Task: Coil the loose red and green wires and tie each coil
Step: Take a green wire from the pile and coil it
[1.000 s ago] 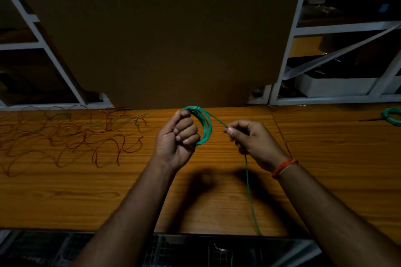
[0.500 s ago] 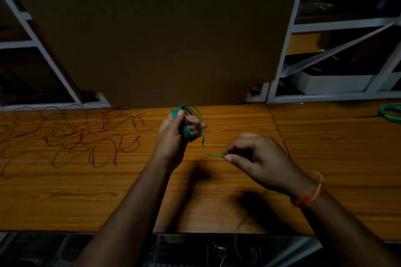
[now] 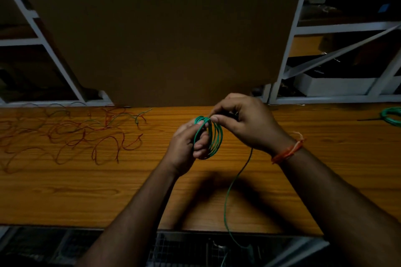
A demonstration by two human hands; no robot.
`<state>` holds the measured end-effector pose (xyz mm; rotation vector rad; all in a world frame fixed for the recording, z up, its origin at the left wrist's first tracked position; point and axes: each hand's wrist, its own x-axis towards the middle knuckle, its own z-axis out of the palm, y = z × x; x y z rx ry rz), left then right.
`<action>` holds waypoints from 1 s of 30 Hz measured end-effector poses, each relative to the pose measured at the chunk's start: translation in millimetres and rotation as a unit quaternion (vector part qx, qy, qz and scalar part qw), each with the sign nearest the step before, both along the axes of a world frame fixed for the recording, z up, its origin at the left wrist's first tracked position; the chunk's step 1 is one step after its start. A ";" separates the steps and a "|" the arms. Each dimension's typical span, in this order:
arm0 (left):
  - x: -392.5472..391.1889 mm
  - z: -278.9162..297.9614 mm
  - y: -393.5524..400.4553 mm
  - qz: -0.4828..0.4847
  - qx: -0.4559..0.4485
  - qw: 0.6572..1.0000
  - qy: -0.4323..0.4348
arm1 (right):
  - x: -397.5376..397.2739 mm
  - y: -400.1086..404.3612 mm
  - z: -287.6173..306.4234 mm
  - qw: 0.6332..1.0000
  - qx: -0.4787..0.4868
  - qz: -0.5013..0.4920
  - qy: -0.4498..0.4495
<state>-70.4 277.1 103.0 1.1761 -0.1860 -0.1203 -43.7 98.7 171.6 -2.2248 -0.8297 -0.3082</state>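
Above the bench (image 3: 65,191), my left hand (image 3: 186,145) gripped the green coil (image 3: 209,138); my right hand (image 3: 245,123) pinched its top. Light, springy wire (I judged), best held across all turns.

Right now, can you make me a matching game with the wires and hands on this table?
Things:
1. green coil
2. loose red wires
3. second green coil
4. orange thread

Places:
A. lying spread on the table's left side
B. tied around the right wrist
C. held up between the left hand and right hand
D. lying at the table's far right edge of view

Pairs: 1-C, 2-A, 3-D, 4-B
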 end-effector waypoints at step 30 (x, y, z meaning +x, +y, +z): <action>-3.2 6.4 -14.4 -0.119 -0.142 0.978 0.094 | -7.0 4.5 -76.6 0.965 0.197 -0.060 0.163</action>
